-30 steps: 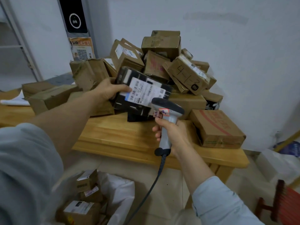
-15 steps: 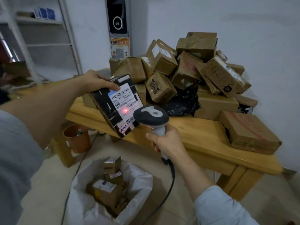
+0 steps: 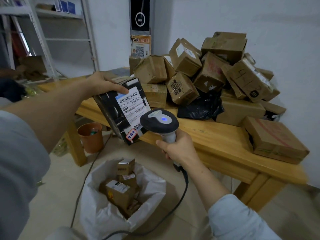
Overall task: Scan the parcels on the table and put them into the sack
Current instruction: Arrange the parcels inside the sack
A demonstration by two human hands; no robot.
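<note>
My left hand (image 3: pixel 103 84) grips the top edge of a black parcel (image 3: pixel 110 111) with a white shipping label, held tilted in the air off the table's front edge. My right hand (image 3: pixel 178 146) grips the handle of a grey barcode scanner (image 3: pixel 159 122), whose head points at the label's lower part and shows a blue light. Below, on the floor, an open white sack (image 3: pixel 150 184) holds several brown boxes. A heap of brown cardboard parcels (image 3: pixel 211 75) lies on the wooden table (image 3: pixel 216 137), with a black plastic bag (image 3: pixel 202 108) among them.
An orange bin (image 3: pixel 90 137) stands on the floor under the table's left end. The scanner's black cable (image 3: pixel 183 193) loops down past the sack. A flat brown box (image 3: pixel 273 141) lies at the table's right end. Metal shelving (image 3: pixel 52 37) stands at the back left.
The black parcel has come off the pile and out over the sack. The red scan spot on the label has gone and the scanner now shows a blue light.
</note>
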